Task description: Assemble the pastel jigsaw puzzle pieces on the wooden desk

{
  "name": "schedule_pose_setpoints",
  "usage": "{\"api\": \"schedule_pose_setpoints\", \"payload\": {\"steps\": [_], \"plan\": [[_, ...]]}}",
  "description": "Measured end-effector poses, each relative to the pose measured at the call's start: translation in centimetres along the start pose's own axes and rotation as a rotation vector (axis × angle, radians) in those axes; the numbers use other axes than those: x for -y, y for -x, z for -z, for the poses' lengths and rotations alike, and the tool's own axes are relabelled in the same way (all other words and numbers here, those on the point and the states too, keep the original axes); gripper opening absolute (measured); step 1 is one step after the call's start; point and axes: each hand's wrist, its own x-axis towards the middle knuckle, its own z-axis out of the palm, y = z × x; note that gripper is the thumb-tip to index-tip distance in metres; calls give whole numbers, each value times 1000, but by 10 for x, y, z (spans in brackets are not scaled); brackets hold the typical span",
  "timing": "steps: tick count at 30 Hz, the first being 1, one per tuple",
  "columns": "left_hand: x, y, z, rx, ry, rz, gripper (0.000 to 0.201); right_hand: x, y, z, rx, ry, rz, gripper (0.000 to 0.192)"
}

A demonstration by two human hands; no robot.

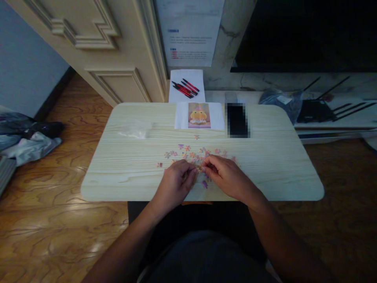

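Note:
Small pink, orange and purple jigsaw puzzle pieces (192, 155) lie scattered over the middle of the pale wood-grain table (118, 173). My left hand (177, 179) and my right hand (223, 173) meet above them, fingertips close together. Between the two pinches is a yellowish puzzle piece (199, 169), partly covered by the fingers. Both hands are closed on it, thumb against forefinger. A purple puzzle piece (204, 184) rests just below the hands. Another piece (196, 137) lies apart, under a printed picture (199, 115) of a yellow cartoon figure.
On the table's left is a clear plastic bag (134, 130). A dark pixelated rectangle (237, 120) lies at the back right. Beyond the table, several red-and-black pens (185, 88) rest on white paper (176, 74). A black router (315, 111) with antennas stands on a shelf.

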Motion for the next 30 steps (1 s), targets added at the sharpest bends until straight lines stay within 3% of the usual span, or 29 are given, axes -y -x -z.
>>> {"api": "schedule_pose_setpoints", "payload": {"steps": [6,12,19,24,30], "plan": [[3,-8,1,15,84,65,30,-4,-7,1,-50,-336,-65,4],[8,-15,4,-62,11,-12,6,-13,-12,-1,-63,-428,-122,5],[15,-20,6,-75,-183,-145,9,-17,-17,-5,-84,-472,-138,9],[21,-20,3,-105,-368,-259,16,-19,-15,-5,-111,-409,-128,8],[27,-10,4,2,-471,-298,15,-26,-7,4,-148,-105,-62,7]]}}
